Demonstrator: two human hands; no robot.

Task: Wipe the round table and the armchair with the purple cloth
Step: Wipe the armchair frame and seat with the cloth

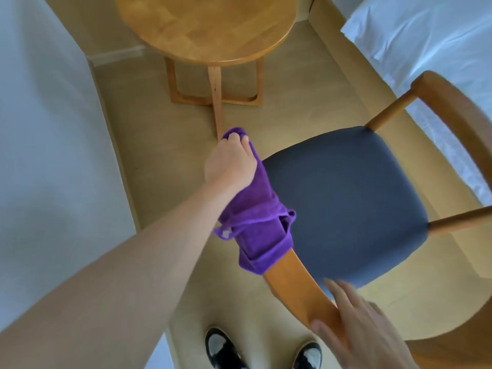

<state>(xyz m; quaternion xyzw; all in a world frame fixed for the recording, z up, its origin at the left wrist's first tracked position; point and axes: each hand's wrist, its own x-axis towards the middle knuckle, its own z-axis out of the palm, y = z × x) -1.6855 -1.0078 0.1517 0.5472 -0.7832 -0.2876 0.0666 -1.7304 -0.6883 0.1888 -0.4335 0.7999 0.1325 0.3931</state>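
The armchair (343, 198) has a wooden frame and a dark grey seat, and fills the right half of the view. My left hand (229, 163) grips the purple cloth (255, 222), which is wrapped over the front end of the chair's left armrest and hangs down along it. My right hand (364, 326) holds the curved wooden rail of the chair at the bottom right, thumb on the near side and fingers over the top. The round wooden table (207, 30) stands beyond, at the top centre.
A white wall (45, 129) runs along the left. A bed with white linen (415, 35) lies at the upper right behind the chair. My shoes (226, 350) stand on the beige floor at the bottom. The table's wooden legs (215, 94) are just past my left hand.
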